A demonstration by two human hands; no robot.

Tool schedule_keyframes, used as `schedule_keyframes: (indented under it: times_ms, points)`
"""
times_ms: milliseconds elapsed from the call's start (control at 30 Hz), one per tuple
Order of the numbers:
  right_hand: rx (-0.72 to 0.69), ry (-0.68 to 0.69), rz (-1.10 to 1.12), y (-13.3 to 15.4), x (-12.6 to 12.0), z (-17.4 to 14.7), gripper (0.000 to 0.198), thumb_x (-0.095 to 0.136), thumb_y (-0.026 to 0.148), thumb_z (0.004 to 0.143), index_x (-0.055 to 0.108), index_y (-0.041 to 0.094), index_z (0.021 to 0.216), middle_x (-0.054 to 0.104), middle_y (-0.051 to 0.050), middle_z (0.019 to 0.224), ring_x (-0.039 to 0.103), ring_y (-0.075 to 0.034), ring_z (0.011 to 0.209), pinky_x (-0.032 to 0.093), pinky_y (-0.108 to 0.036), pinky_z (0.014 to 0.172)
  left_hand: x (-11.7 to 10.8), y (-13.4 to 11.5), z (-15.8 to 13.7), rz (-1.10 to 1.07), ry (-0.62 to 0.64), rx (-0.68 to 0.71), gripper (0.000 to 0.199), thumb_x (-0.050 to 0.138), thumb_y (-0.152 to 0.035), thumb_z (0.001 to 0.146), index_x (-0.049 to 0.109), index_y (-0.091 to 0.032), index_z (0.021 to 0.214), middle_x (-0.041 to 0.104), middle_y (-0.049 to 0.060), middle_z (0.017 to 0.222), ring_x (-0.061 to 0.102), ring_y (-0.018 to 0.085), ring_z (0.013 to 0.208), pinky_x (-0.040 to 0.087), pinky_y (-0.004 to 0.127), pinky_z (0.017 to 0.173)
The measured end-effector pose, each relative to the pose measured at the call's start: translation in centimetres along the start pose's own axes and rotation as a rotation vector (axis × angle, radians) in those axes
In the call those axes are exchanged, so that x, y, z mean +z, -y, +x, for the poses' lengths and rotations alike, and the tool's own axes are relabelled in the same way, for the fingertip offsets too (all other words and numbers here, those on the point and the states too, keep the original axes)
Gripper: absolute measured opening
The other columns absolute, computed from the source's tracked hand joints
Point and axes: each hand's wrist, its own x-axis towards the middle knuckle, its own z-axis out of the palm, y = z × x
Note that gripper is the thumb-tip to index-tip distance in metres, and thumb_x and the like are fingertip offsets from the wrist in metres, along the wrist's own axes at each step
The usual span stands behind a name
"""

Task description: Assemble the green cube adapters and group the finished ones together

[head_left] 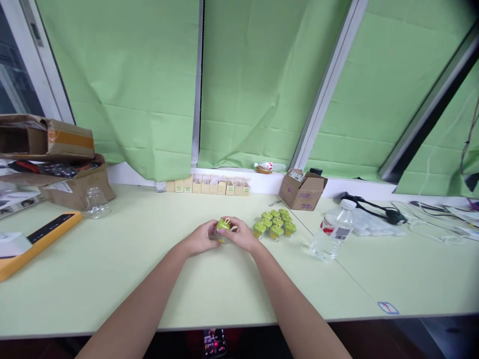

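Note:
Between my hands, over the middle of the table, is a small clear jar with a green lid [223, 224] and a loop on top. My left hand [204, 238] is closed round its left side. On the lid and right side lie the fingers of my right hand [241, 234], also closed on it. Much of the jar's clear body is hidden by my fingers. To the right stands a cluster of several similar green-lidded jars [276, 224], with something yellow showing inside.
Small boxes [213, 186] line the wall at the back. An open carton [303, 190] and a water bottle [334, 232] stand to the right, before black cables [374, 207]. On the left are a yellow power strip [52, 237], a clear container [97, 203] and stacked cartons [71, 187].

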Motion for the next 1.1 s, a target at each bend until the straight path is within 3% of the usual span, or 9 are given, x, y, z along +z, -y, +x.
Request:
schedule_keyframes:
  times_ms: [100, 300, 467, 700, 800, 867, 900, 1000, 1100]
  points:
    - [-0.052, 0.087, -0.096, 0.0, 0.0, -0.1, 0.038, 0.070, 0.032, 0.075, 0.068, 0.024, 0.112, 0.062, -0.005, 0.106, 0.058, -0.017, 0.089, 0.046, -0.030, 0.078, 0.1, 0.0, 0.1, -0.046, 0.021, 0.012, 0.053, 0.075, -0.019, 0.067, 0.057, -0.017, 0.117, 0.064, 0.011, 0.116, 0.060, 0.026, 0.109, 0.047, 0.038, 0.092]
    - [-0.113, 0.119, -0.208, 0.6, -0.2, -0.3, 0.037, 0.067, 0.020, 0.073, 0.070, 0.025, 0.110, 0.060, -0.005, 0.102, 0.058, -0.019, 0.092, 0.048, -0.029, 0.078, 0.0, 0.2, 0.3, -0.052, 0.045, 0.031, 0.050, 0.073, -0.018, 0.070, 0.057, -0.017, 0.117, 0.064, 0.011, 0.116, 0.061, 0.025, 0.108, 0.047, 0.036, 0.092]
    - [-0.076, 0.129, -0.191, 0.1, -0.1, -0.2, 0.033, 0.070, 0.032, 0.076, 0.073, 0.026, 0.109, 0.062, -0.005, 0.107, 0.060, -0.020, 0.094, 0.049, -0.032, 0.081, 0.1, 0.3, 0.1, 0.006, 0.027, 0.006, 0.046, 0.070, -0.020, 0.071, 0.057, -0.018, 0.115, 0.065, 0.010, 0.111, 0.062, 0.023, 0.103, 0.048, 0.034, 0.087]
    - [-0.033, 0.108, -0.022, -0.3, 0.2, 0.0, 0.032, 0.064, 0.045, 0.081, 0.076, 0.022, 0.100, 0.069, -0.007, 0.105, 0.064, -0.021, 0.096, 0.048, -0.035, 0.089, 0.1, 0.3, 0.2, 0.071, -0.018, -0.052, 0.070, 0.071, -0.023, 0.069, 0.043, -0.019, 0.132, 0.060, 0.013, 0.120, 0.060, 0.025, 0.107, 0.049, 0.037, 0.088]
    - [-0.016, 0.078, 0.001, -0.3, 0.4, -0.1, 0.030, 0.064, 0.045, 0.080, 0.077, 0.020, 0.092, 0.071, -0.007, 0.103, 0.065, -0.022, 0.096, 0.049, -0.035, 0.088, 0.5, -2.1, 0.0, 0.132, -0.177, 0.048, 0.072, 0.070, -0.026, 0.070, 0.041, -0.022, 0.137, 0.052, 0.014, 0.134, 0.049, 0.029, 0.125, 0.042, 0.041, 0.101]
    - [-0.013, 0.049, -0.019, -0.4, 0.5, -0.1, 0.027, 0.063, 0.043, 0.081, 0.076, 0.020, 0.089, 0.072, -0.007, 0.100, 0.065, -0.022, 0.093, 0.049, -0.036, 0.086, 2.3, -4.2, -1.5, 0.152, -0.338, 0.192, 0.065, 0.060, -0.030, 0.080, 0.039, -0.022, 0.141, 0.054, 0.013, 0.131, 0.043, 0.030, 0.131, 0.037, 0.047, 0.107]
    - [-0.005, 0.036, -0.034, -0.5, 0.5, -0.1, 0.026, 0.063, 0.041, 0.081, 0.076, 0.020, 0.088, 0.072, -0.006, 0.098, 0.065, -0.022, 0.092, 0.049, -0.036, 0.085, 3.8, -5.0, -2.7, 0.161, -0.322, 0.221, 0.060, 0.053, -0.032, 0.085, 0.039, -0.022, 0.142, 0.057, 0.014, 0.126, 0.044, 0.031, 0.130, 0.037, 0.050, 0.106]
    - [0.042, 0.023, -0.094, 0.0, 0.6, 0.0, 0.023, 0.063, 0.037, 0.081, 0.076, 0.021, 0.089, 0.073, -0.005, 0.094, 0.064, -0.022, 0.086, 0.050, -0.036, 0.079, 9.8, -5.7, -8.3, 0.321, 0.243, 0.242, 0.051, 0.047, -0.038, 0.090, 0.041, -0.039, 0.140, 0.057, 0.012, 0.123, 0.045, 0.034, 0.129, 0.048, 0.054, 0.088]
    - [0.054, 0.052, -0.247, 2.0, 0.1, -0.9, 0.016, 0.061, 0.033, 0.082, 0.075, 0.026, 0.084, 0.072, -0.002, 0.083, 0.062, -0.019, 0.075, 0.047, -0.031, 0.067, 14.7, -4.1, -13.7, 0.351, 0.496, 0.224, 0.023, 0.056, -0.039, 0.089, 0.060, -0.054, 0.106, 0.059, 0.009, 0.118, 0.053, 0.028, 0.118, 0.054, 0.042, 0.069]
